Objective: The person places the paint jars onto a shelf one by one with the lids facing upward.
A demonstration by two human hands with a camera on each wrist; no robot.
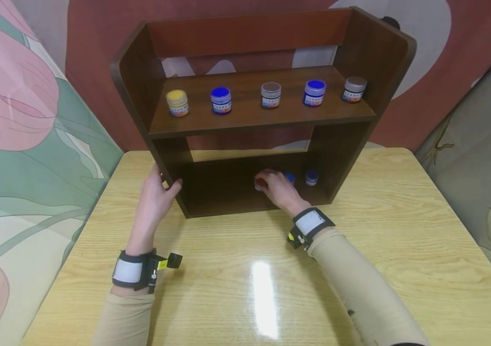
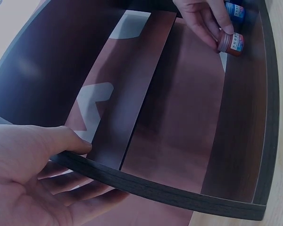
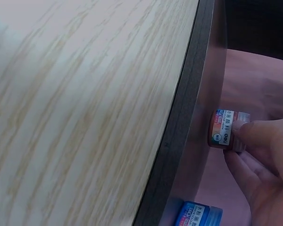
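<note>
My left hand (image 1: 155, 196) grips the left side panel of a dark brown wooden shelf unit (image 1: 223, 190), thumb inside and fingers outside. In the lower compartment, my right hand (image 1: 283, 191) pinches a small reddish-brown paint jar (image 3: 221, 129) by its lid end, between thumb and fingers. The jar is upright at the bottom board; whether it touches the board I cannot tell. Right of it stands a blue paint jar (image 3: 198, 215), partly hidden by the hand in the head view, and then a dark blue-purple paint jar (image 1: 311, 178).
Along the upper board stand a yellow jar (image 1: 178, 103), a blue jar (image 1: 221, 100), a brown-lidded jar (image 1: 270, 94), another blue jar (image 1: 314, 92) and a grey-brown-lidded jar (image 1: 354, 89). The unit stands on a light wood table (image 1: 210, 269) before a patterned cloth (image 1: 94, 72).
</note>
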